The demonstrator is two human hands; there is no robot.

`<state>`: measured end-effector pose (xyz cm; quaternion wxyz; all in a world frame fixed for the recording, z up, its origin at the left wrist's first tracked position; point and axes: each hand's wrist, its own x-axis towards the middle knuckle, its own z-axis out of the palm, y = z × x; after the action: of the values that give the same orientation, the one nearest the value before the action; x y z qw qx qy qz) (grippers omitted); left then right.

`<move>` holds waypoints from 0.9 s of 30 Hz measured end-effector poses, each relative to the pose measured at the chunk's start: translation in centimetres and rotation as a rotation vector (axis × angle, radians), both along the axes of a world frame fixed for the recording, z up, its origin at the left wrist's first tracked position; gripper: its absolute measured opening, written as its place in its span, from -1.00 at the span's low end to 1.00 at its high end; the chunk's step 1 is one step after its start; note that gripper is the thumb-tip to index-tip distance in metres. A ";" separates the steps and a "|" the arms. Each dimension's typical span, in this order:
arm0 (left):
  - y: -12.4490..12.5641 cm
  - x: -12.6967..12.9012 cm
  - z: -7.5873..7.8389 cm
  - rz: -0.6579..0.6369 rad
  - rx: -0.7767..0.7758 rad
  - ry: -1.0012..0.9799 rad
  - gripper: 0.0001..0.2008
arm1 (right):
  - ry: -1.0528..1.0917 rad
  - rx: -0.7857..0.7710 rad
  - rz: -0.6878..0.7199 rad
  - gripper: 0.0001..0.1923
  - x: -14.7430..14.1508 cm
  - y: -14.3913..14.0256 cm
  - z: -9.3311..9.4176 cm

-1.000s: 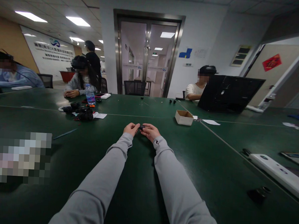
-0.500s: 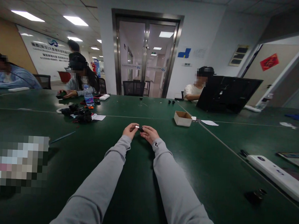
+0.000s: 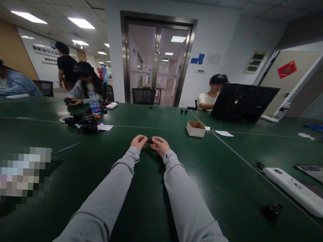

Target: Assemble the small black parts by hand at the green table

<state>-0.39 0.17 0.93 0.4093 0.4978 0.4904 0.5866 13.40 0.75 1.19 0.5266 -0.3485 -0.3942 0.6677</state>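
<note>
Just above the green table (image 3: 144, 192), both my hands meet over a small black part (image 3: 150, 140). The fingertips of my left hand (image 3: 139, 142) are closed on its left end. On the other end, my right hand (image 3: 160, 145) pinches it between thumb and fingers. The part is too small and too dark for me to tell its exact kind, and my fingers cover most of it.
Ahead to the right stands a small open box (image 3: 195, 129). A heap of black parts (image 3: 87, 123) and a water bottle (image 3: 95, 105) are ahead left. At right lie a white power strip (image 3: 295, 191) and a black cylindrical piece (image 3: 275, 210). Co-workers sit across the table.
A light, shiny section of the part that showed between my fingertips is now out of sight; only black shows. My hands stay close together. A standing person at the back has moved left.
</note>
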 end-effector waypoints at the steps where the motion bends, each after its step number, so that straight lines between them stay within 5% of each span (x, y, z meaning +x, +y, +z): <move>1: -0.1 0.0 0.0 -0.014 0.024 -0.002 -0.75 | 0.002 0.000 -0.002 -0.84 0.0 0.0 0.0; 27: 0.8 -0.3 -1.0 -0.059 0.019 -0.011 -0.70 | 0.005 -0.008 0.026 -0.85 0.1 0.0 0.1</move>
<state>-0.72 1.00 -0.07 0.4244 0.5129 0.4676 0.5815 13.48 0.77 1.32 0.5176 -0.3438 -0.3944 0.6769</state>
